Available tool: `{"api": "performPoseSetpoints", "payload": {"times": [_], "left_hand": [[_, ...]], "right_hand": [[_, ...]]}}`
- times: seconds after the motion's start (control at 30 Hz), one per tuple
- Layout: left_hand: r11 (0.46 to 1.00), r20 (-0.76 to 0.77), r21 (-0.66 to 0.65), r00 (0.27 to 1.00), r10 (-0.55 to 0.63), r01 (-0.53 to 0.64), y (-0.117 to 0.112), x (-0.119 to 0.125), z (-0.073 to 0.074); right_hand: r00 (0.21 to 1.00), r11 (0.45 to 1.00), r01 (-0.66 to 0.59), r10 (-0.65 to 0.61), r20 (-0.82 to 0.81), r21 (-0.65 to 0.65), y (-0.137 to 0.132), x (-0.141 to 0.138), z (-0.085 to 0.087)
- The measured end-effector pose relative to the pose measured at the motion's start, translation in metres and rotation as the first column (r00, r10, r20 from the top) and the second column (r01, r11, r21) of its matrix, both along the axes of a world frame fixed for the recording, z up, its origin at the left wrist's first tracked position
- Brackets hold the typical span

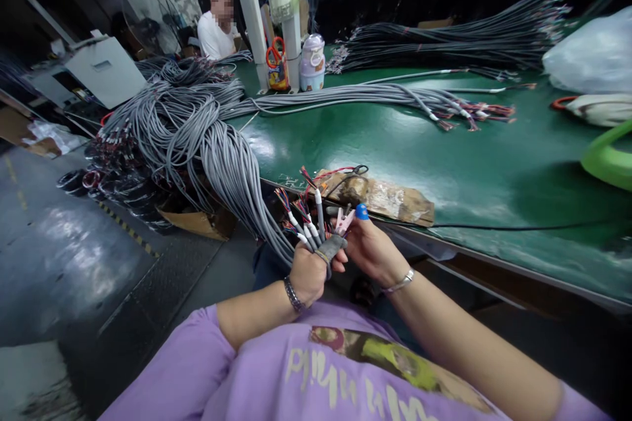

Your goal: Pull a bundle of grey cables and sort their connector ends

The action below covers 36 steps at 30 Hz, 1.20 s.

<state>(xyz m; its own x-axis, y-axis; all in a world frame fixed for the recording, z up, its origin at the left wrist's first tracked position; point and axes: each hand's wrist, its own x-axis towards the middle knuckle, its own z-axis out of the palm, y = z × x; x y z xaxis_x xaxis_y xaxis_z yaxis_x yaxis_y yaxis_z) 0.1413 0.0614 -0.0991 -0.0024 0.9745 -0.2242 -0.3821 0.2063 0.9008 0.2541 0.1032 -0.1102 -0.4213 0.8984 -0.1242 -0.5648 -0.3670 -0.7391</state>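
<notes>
My left hand point(310, 271) is closed around a bunch of grey cables point(247, 174), whose ends point up from the fist. White sleeves point(310, 231) wrap these ends, and thin coloured wires point(285, 200) fan out of them. A grey cover sits on my left thumb. Close against it, my right hand point(378, 251) is closed with its thumb raised, wearing a blue fingertip cover point(362, 212). A small pink clip point(344, 222) sits at the right thumb and looks pinched there; the fingers behind it are partly hidden.
A taped wooden block point(390, 197) with a black cord lies at the edge of the green table point(494, 171). Grey cables heap up at the left. Black cable bundles point(444, 43), a lilac container point(313, 62) and scissors point(276, 52) are farther back. Another person point(216, 36) sits beyond.
</notes>
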Motion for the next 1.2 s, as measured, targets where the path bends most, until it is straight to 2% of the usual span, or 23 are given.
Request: {"api": "performPoseSetpoints", "payload": {"times": [0.1, 0.2, 0.47, 0.67, 0.9, 1.07, 1.2], "left_hand": [[1.000, 0.003, 0.021, 1.000, 0.012, -0.012, 0.001, 0.003, -0.005], [1.000, -0.012, 0.029, 1.000, 0.012, -0.012, 0.001, 0.004, -0.010], [1.000, -0.053, 0.022, 0.999, 0.006, -0.005, -0.002, 0.001, -0.009], [1.000, -0.043, 0.026, 0.999, -0.008, 0.009, -0.006, -0.003, -0.009], [0.998, -0.054, 0.061, 0.999, 0.001, 0.003, -0.011, -0.013, -0.010], [0.993, -0.068, 0.086, 0.994, 0.086, -0.081, -0.001, -0.015, -0.007], [0.989, -0.085, 0.115, 0.991, 0.102, -0.092, 0.006, -0.012, -0.007]], "right_hand": [[0.995, 0.996, -0.038, 0.031, -0.091, -0.075, -0.002, -0.004, 0.000], [0.995, 0.993, -0.023, 0.011, -0.104, -0.115, -0.001, -0.006, 0.000], [0.996, 0.995, -0.007, -0.002, -0.092, -0.097, -0.002, -0.009, 0.000], [0.984, 0.975, 0.154, -0.167, -0.070, -0.161, -0.002, 0.001, -0.006], [0.995, 0.978, 0.099, -0.102, -0.008, -0.181, -0.002, 0.010, -0.003], [0.993, 0.969, 0.121, -0.116, 0.038, -0.215, 0.005, 0.011, 0.004], [0.991, 0.964, 0.130, -0.118, 0.067, -0.231, 0.005, 0.009, 0.004]]}}
